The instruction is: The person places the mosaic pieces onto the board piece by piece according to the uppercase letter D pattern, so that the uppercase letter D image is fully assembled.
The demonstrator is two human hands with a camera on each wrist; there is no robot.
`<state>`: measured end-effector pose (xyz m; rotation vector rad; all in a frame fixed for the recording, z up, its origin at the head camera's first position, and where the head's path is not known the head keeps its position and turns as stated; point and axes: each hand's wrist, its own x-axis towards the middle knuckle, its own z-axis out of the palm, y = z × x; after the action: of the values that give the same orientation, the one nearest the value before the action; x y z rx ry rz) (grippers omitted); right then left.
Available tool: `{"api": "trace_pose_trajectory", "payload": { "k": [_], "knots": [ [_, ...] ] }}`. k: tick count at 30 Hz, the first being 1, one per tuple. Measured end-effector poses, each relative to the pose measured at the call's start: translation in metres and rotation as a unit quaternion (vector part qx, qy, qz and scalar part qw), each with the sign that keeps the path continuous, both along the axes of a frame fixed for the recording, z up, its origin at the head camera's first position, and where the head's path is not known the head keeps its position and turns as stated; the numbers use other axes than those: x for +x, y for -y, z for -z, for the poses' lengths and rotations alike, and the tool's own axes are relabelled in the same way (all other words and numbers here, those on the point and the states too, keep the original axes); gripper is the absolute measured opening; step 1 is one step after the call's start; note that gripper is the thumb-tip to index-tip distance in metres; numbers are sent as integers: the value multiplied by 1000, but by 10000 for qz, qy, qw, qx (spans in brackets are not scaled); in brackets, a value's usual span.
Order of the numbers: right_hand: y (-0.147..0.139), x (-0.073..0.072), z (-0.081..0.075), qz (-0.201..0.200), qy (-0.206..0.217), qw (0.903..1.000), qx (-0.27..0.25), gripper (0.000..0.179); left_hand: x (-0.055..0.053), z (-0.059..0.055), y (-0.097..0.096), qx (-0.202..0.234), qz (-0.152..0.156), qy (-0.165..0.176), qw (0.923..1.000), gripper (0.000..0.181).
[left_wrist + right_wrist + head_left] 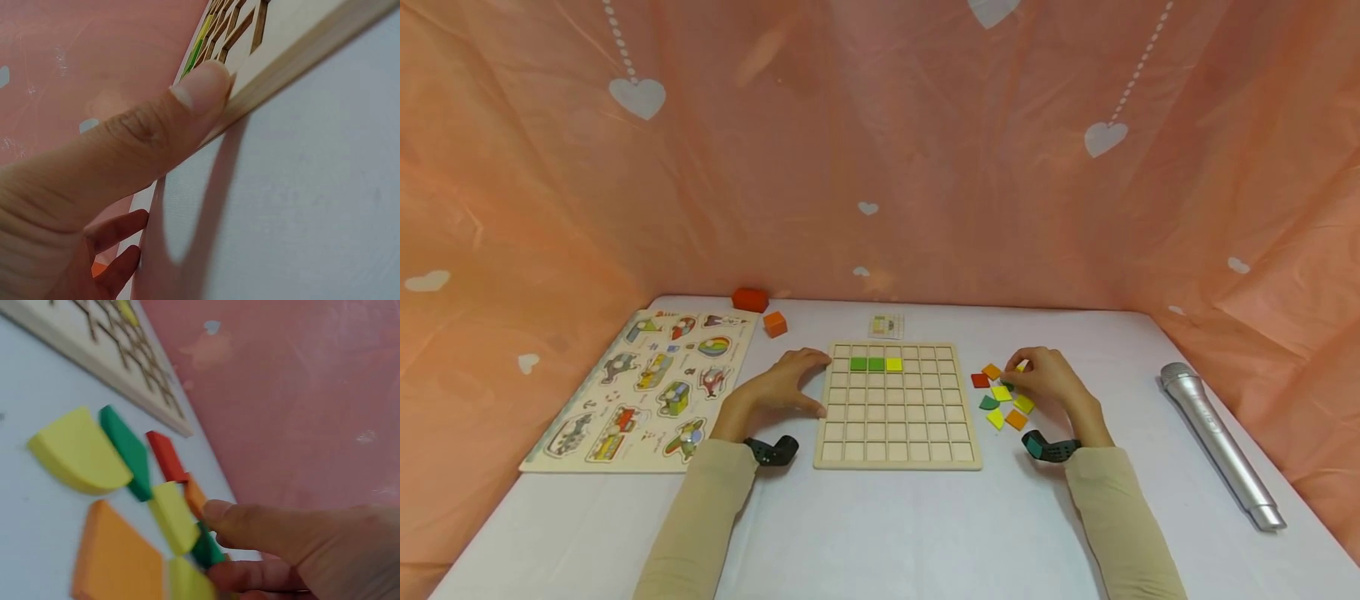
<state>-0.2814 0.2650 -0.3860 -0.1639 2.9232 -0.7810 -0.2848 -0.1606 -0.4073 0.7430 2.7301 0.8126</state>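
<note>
A square wooden grid board (897, 463) lies on the table, with two green tiles (867, 364) and a yellow tile (893, 364) in its second row from the back. At its left edge, my left hand (778, 385) spreads thumb and fingers apart. The thumb (203, 87) touches the board's rim in the left wrist view. To the right of the board, my right hand (1051, 382) reaches into a loose group of coloured tiles. Its thumb and finger pinch a green tile (209, 549), partly hidden by the fingers. Yellow (174, 515), orange (119, 556) and red tiles (165, 455) lie around it.
A picture puzzle board (647, 383) lies at the left. Behind it are a red block (750, 300) and an orange cube (775, 324). A small patterned card (887, 326) lies beyond the grid board. A silver microphone (1221, 446) rests at the far right. Pink curtain surrounds the table.
</note>
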Motion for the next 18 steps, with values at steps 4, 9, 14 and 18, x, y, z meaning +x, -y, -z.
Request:
{"api": "trace_pose_trajectory", "payload": {
  "k": [4, 9, 14, 18],
  "knots": [
    [2, -1, 5, 95, -25, 9999, 129, 24, 0, -1, 1, 24, 85, -63, 9999, 84],
    [3, -2, 8, -79, -286, 9992, 268, 19, 3, -3, 1, 87, 155, -96, 9998, 83],
    [0, -5, 10, -591, -512, 9969, 70, 27, 4, -4, 1, 48, 119, -97, 9999, 82],
    [-1, -7, 11, -625, -484, 9969, 1, 33, 3, -3, 1, 55, 121, -137, 9998, 82]
  ]
}}
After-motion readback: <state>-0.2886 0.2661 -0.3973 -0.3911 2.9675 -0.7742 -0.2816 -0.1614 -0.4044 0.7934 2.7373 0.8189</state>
